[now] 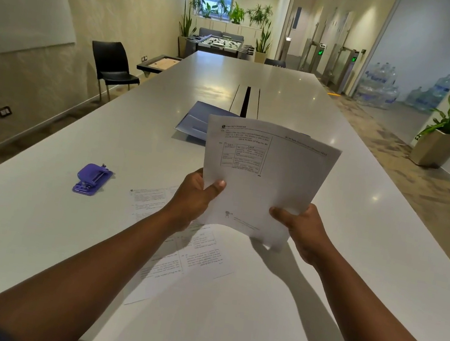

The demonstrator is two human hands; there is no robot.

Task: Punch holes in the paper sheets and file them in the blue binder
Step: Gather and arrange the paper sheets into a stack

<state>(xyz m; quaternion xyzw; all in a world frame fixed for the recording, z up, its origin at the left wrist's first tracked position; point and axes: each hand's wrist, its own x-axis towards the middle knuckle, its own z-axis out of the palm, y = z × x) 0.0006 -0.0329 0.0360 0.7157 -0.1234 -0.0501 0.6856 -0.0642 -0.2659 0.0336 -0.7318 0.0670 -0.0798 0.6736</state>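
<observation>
This is an office, most likely a meeting or break room. A long white conference table point(261, 76) runs up the middle of the frame, with a cable slot point(246, 100) sunk in its centre. A whiteboard point(24, 0) hangs at upper left above a black chair point(112, 66). At the top centre stands a foosball table point(221, 43) among potted plants point(237, 13). Upper right shows access turnstiles point(347, 69) (green lights lit) and stacked water bottles point(379, 85).

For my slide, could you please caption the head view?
Both hands, left and right, hold paper sheets above the table, hole punch nearby.
</observation>
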